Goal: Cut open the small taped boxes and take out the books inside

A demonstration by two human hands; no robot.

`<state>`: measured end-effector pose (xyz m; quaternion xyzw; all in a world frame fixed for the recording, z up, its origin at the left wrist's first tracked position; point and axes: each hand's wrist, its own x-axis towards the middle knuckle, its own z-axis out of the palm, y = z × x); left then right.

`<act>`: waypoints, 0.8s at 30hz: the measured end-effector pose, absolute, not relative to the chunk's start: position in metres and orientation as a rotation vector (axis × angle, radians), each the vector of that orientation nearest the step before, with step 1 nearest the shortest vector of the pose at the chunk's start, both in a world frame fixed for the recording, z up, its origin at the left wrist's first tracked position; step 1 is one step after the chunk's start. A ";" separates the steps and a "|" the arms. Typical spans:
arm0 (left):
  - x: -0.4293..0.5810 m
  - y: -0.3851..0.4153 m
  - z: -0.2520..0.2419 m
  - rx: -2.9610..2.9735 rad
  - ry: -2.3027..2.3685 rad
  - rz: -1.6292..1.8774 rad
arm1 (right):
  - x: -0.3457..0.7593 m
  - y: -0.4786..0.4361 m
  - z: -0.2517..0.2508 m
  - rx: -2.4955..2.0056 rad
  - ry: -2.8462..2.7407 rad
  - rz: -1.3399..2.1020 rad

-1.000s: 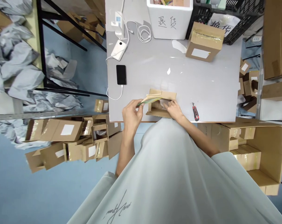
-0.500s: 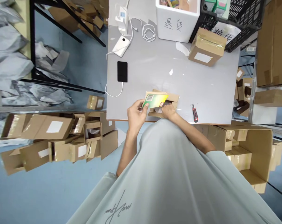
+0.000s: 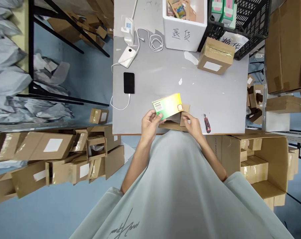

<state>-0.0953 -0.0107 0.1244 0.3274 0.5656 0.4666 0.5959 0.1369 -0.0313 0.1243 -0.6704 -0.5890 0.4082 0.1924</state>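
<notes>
My left hand [image 3: 150, 124] grips the near left corner of a flat green and yellow product box [image 3: 168, 105] with a barcode, holding it above an opened small cardboard box [image 3: 179, 121] at the near edge of the grey table [image 3: 222, 103]. My right hand [image 3: 193, 125] rests closed on the right flap of that cardboard box.
A red utility knife [image 3: 206, 123] lies right of my hands. A black phone [image 3: 129, 82] on a cable, a white power bank [image 3: 127, 57], a white bin [image 3: 184, 31], a taped carton [image 3: 215, 55] and a black crate [image 3: 242, 23] sit farther back. Cartons pile on the floor at both sides.
The green and yellow box has come up out of the cardboard box and turned face up in my left hand. My right hand has shifted to the box's right flap.
</notes>
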 end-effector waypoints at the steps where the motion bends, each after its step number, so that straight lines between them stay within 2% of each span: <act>1: -0.090 -0.012 0.125 0.779 1.311 1.108 | 0.140 -0.037 0.133 -1.832 -1.486 1.152; 6: -0.066 -0.019 0.136 1.294 1.354 1.198 | 0.130 -0.038 0.167 -1.520 -1.033 1.305; 9: -0.060 -0.023 0.142 1.689 1.252 1.128 | 0.127 -0.030 0.171 -1.518 -0.898 1.292; 12: -0.057 -0.028 0.145 1.827 1.166 1.109 | 0.137 -0.028 0.168 -1.555 -0.861 1.281; 19: -0.058 -0.028 0.151 1.200 1.310 1.062 | 0.160 -0.042 0.169 -1.507 -0.961 1.312; 24: -0.059 -0.020 0.148 1.040 1.289 0.939 | 0.164 -0.047 0.163 -1.487 -0.990 1.355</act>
